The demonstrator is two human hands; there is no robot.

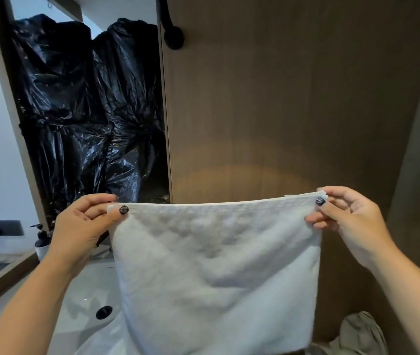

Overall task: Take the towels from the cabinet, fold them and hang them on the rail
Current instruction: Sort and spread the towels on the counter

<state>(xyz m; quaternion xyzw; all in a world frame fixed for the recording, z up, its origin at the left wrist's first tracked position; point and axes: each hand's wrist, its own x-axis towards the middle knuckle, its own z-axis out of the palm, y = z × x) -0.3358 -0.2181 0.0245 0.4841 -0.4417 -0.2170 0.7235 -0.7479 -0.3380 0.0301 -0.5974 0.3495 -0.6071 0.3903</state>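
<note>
A white towel [216, 272] hangs doubled in front of me, its folded layers meeting along the top edge. My left hand [85, 224] pinches the top left corner between thumb and fingers. My right hand [347, 216] pinches the top right corner the same way. The towel is stretched flat between both hands and drops down over the white basin [85, 298]. A black rail bracket [174, 34] is fixed high on the brown wood panel [293, 98] behind the towel. The cabinet is not visible.
A mirror [88, 111] at the left reflects black plastic bags. Below it are a pump bottle [41, 242], a dark wall socket [3, 228] with a cable, and a wooden counter edge. The basin's drain [103, 312] shows. Greyish cloth [357, 334] lies at the bottom right.
</note>
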